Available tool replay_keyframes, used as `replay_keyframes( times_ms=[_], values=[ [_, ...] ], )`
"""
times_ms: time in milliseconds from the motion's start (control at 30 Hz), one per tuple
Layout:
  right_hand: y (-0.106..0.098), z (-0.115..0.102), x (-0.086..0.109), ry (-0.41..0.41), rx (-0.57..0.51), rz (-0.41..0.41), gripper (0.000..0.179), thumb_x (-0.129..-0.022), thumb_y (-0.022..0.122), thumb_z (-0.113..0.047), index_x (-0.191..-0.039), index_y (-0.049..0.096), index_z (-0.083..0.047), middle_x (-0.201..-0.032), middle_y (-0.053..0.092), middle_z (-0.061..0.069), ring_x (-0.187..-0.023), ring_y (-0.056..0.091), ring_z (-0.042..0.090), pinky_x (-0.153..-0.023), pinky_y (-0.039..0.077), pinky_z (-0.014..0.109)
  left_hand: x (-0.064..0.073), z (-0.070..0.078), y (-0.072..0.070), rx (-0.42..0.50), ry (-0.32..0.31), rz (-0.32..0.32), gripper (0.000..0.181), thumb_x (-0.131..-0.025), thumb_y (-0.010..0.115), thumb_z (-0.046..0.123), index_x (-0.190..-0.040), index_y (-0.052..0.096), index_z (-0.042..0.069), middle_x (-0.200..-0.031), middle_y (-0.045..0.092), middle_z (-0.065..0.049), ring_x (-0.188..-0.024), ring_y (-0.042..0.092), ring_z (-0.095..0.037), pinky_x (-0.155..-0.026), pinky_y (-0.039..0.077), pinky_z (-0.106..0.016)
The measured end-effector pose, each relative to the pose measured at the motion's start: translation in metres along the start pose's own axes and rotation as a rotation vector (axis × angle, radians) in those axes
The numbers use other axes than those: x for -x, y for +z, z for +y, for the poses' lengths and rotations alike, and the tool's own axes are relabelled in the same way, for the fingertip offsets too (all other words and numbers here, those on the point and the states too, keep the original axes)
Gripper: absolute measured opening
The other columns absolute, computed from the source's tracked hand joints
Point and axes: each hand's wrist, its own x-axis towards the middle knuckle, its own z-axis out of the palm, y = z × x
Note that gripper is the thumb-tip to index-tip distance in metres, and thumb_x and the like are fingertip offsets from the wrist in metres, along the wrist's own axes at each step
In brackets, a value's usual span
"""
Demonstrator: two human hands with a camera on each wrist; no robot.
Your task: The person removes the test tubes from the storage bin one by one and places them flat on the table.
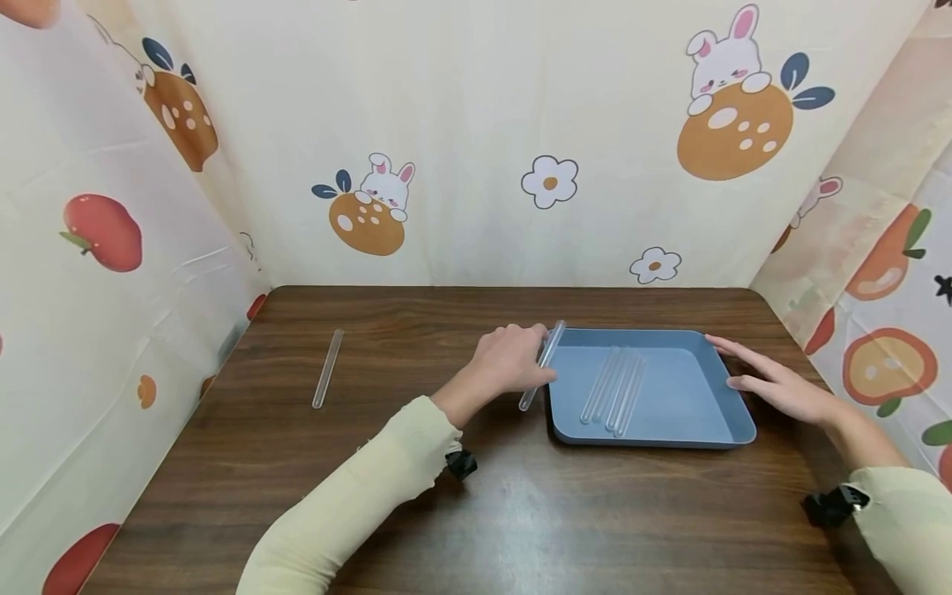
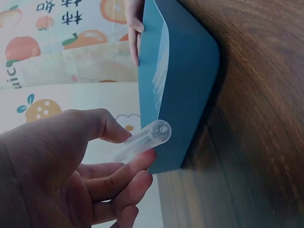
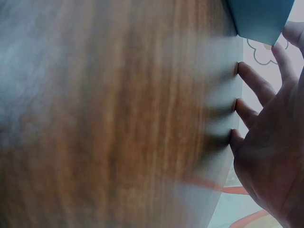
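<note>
My left hand pinches a clear test tube between thumb and fingers, tilted, just beside the left wall of a blue tray. In the left wrist view the tube's rounded end points toward the camera. Several clear test tubes lie side by side in the tray's left half. At the tray's right side is my right hand, its fingers spread and touching the rim. In the right wrist view some fingertips reach the table beside the tray.
Another clear test tube lies alone on the left of the brown wooden table. Patterned curtains enclose the table at the back and both sides.
</note>
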Motion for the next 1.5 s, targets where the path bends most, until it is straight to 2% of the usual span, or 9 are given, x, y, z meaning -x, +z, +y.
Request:
replay_keyframes(
  times_ms=[300, 600, 967, 1500],
  values=[
    [-0.001, 0.001, 0.002, 0.005, -0.005, 0.0, 0.071, -0.113, 0.06, -0.008, -0.178, 0.032, -0.013, -0.162, 0.026, -0.05, -0.139, 0.029, -0.034, -0.099, 0.026, -0.002, 0.006, -0.023, -0.004, 0.026, -0.041, 0.018, 0.054, -0.1, 0.077, 0.037, -0.149, 0.067, 0.017, -0.083, 0.07, 0.001, -0.071, 0.064, -0.019, -0.058, 0.047, -0.032],
    [0.0, 0.001, 0.003, 0.003, -0.005, -0.002, 0.071, -0.113, 0.061, -0.008, -0.178, 0.032, -0.013, -0.161, 0.027, -0.05, -0.139, 0.03, -0.033, -0.099, 0.027, -0.001, 0.012, -0.042, -0.009, 0.041, -0.101, 0.028, 0.057, -0.101, 0.078, 0.038, -0.152, 0.066, 0.017, -0.085, 0.07, -0.001, -0.072, 0.064, -0.019, -0.059, 0.047, -0.033],
    [-0.001, 0.001, 0.003, 0.018, -0.002, 0.004, 0.071, -0.113, 0.061, -0.009, -0.178, 0.033, -0.014, -0.158, 0.029, -0.05, -0.138, 0.031, -0.033, -0.098, 0.027, -0.001, 0.018, -0.068, -0.015, 0.075, -0.146, 0.041, 0.058, -0.101, 0.079, 0.037, -0.152, 0.066, 0.014, -0.081, 0.067, -0.001, -0.068, 0.061, -0.019, -0.057, 0.045, -0.031],
    [-0.001, 0.001, 0.001, 0.014, 0.009, 0.001, 0.071, -0.113, 0.062, -0.01, -0.178, 0.033, -0.015, -0.157, 0.028, -0.051, -0.138, 0.03, -0.034, -0.097, 0.028, 0.0, 0.032, -0.106, -0.022, 0.098, -0.209, 0.063, 0.058, -0.102, 0.079, 0.035, -0.153, 0.065, 0.012, -0.093, 0.072, -0.007, -0.075, 0.064, -0.021, -0.059, 0.047, -0.032]
  ],
)
